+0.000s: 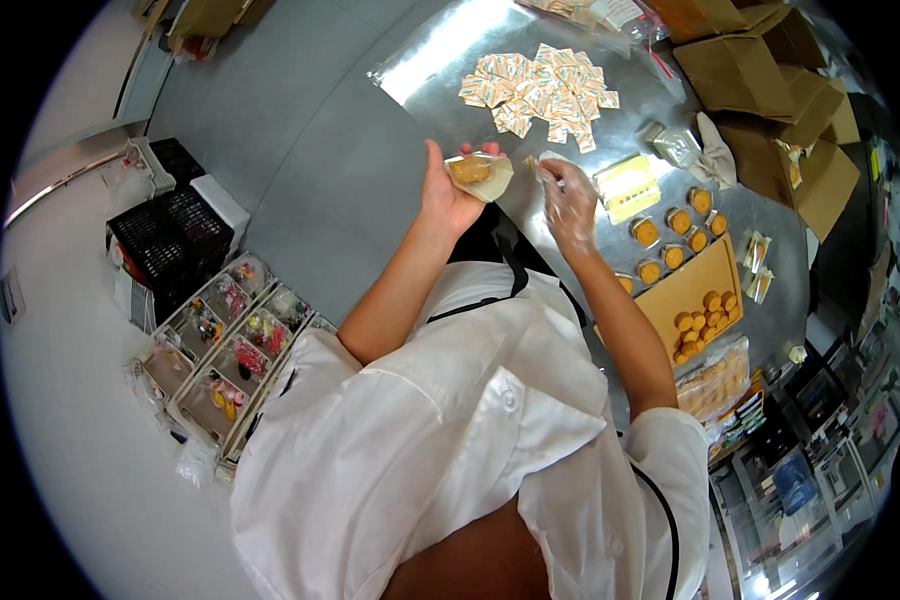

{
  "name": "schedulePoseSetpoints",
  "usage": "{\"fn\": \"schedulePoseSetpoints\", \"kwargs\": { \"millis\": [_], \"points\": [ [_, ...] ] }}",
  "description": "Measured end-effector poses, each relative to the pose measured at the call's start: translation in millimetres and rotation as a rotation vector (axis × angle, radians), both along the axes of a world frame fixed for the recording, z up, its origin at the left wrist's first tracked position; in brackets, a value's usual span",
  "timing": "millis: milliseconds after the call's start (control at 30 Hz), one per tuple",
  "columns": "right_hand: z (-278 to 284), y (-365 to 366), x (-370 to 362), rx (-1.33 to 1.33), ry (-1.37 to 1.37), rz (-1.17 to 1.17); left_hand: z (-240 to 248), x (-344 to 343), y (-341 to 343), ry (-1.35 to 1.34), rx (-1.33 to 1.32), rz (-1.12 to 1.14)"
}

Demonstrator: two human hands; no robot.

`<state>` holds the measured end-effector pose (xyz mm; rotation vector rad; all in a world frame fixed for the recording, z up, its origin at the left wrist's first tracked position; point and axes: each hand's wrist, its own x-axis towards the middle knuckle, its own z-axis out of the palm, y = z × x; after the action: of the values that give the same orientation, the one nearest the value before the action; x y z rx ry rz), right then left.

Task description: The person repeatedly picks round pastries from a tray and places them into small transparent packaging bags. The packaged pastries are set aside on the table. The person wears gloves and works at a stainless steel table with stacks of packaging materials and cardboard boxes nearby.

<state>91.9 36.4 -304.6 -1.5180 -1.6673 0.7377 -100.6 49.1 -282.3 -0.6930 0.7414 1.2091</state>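
My left hand (455, 197), palm up and bare, holds a clear-and-cream wrapper (494, 185) with a golden-brown pastry (469, 170) showing inside. Thumb and fingertips stand out around it. Just to the right, my right hand (570, 205) wears a clear plastic glove. Its fingers are drawn together in a pinch, with a small pale bit at their tips that I cannot make out. The two hands are apart. Beyond them lies a heap of small printed sachets (540, 90). Beside the gloved hand is a pale yellow slotted tray (628, 188).
Round pastries in clear holders (673, 257) stand right of my forearm. A tan tray (660, 305) bears more pastries. Open cardboard boxes (740, 75) crowd the steel table's (770, 225) far right. Bins of small packets (210, 400) and a black crate (170, 240) stand left.
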Motion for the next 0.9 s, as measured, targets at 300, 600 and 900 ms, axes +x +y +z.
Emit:
{"fn": "schedulePoseSetpoints", "kwargs": {
  "millis": [300, 600, 900],
  "points": [
    [144.7, -27.8, 43.5, 0.212, -0.356, 0.254, 40.7, 84.2, 17.2, -0.003, 0.240, -0.337],
    [162.2, -59.8, 95.4, 0.125, -0.527, 0.056, 47.5, 162.6, -4.1, -0.111, 0.212, -0.519],
    [148.2, -102.4, 136.0, -0.705, 1.102, -0.723, 51.3, 237.0, -34.8, 0.196, 0.423, -0.809]
  ]
}}
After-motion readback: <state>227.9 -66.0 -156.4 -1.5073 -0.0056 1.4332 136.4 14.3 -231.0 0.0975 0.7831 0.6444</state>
